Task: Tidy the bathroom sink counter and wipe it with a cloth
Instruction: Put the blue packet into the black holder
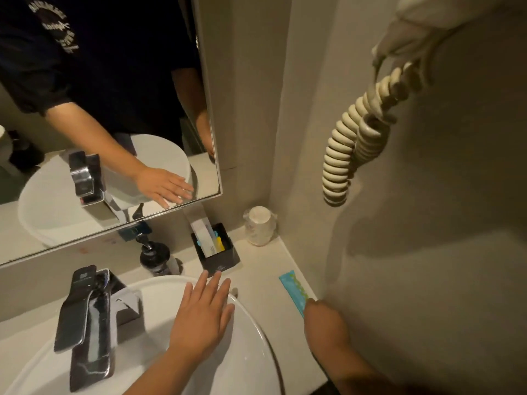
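Note:
A pale counter (pixel 262 269) runs behind and to the right of a white round basin (pixel 248 337). My left hand (pixel 202 317) lies flat over the basin's far rim, fingers spread, holding nothing. My right hand (pixel 325 323) is at the counter's right edge by the wall, its fingers on the near end of a flat teal sachet (pixel 293 292); whether it grips the sachet is hidden. A black box (pixel 219 255) of sachets and a wrapped paper cup (pixel 259 226) stand at the back. No cloth is in view.
A chrome tap (pixel 85 323) rises at the basin's left. A dark pump bottle (pixel 156 256) stands behind the basin. A mirror (pixel 99 109) covers the back wall. A coiled cream cord (pixel 356 138) hangs on the right wall above the counter.

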`<state>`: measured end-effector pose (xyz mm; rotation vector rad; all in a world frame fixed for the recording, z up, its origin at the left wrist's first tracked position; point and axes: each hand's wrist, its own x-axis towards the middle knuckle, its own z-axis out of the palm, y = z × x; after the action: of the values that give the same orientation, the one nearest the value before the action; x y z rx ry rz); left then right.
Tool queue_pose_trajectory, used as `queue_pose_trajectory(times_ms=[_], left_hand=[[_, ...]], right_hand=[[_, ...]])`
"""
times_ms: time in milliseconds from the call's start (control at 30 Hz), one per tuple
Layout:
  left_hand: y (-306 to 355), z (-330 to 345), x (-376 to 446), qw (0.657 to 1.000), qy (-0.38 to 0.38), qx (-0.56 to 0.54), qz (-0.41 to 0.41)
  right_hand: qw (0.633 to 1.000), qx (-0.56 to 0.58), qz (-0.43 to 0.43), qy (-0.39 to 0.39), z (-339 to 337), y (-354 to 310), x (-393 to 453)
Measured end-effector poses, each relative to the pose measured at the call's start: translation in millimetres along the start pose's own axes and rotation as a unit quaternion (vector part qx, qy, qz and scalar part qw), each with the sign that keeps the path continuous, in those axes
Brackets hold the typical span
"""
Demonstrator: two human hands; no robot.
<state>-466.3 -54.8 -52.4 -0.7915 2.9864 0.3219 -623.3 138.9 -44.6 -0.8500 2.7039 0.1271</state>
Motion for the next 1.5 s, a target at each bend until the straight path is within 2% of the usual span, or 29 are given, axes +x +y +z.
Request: queue_pose_trajectory(times_ms=[233, 333, 433, 533, 633, 733, 800, 867, 1000, 1167, 1500], left_hand=[[1, 0, -1, 1.0, -0.011, -0.017, -0.012], [0, 0, 0, 1.0, -0.019, -0.011, -0.012], [0, 1, 0, 1.0, -0.024, -0.001, -0.013], [1, -6, -1, 0.999, -0.031, -0.02, -0.013], [10, -22, -2, 0.996, -0.026, -0.072, -0.036], [17, -49, 5, 0.97, 0.058, -0.213, -0.106], [17, -71, 14, 0.918, 0.14, -0.335, -0.159], [16, -93, 24, 0.869, 0.19, -0.418, -0.182], [1, -118, 51, 0.826, 0.242, -0.459, -0.221], [-11, -120, 77, 0.816, 0.267, -0.441, -0.262], [-13, -78, 92, 0.828, 0.222, -0.423, -0.294]], right_hand=[[1.0, 0.004, -0.004, -0.007, 18, 2, 3], [0.99, 0.134, 0.013, -0.037, 16, 9, 7], [0.942, 0.327, 0.042, -0.061, 5, 12, 12], [0.863, 0.5, 0.044, -0.055, -30, -5, 14], [0.826, 0.56, -0.014, -0.056, -74, -32, 21], [0.797, 0.594, -0.077, -0.073, -112, -62, 38], [0.795, 0.591, -0.119, -0.072, -128, -84, 52], [0.794, 0.585, -0.151, -0.063, -140, -108, 66], [0.789, 0.571, -0.223, -0.048, -153, -148, 91], [0.778, 0.574, -0.251, -0.051, -148, -165, 116], [0.824, 0.505, -0.254, -0.038, -118, -152, 135]])
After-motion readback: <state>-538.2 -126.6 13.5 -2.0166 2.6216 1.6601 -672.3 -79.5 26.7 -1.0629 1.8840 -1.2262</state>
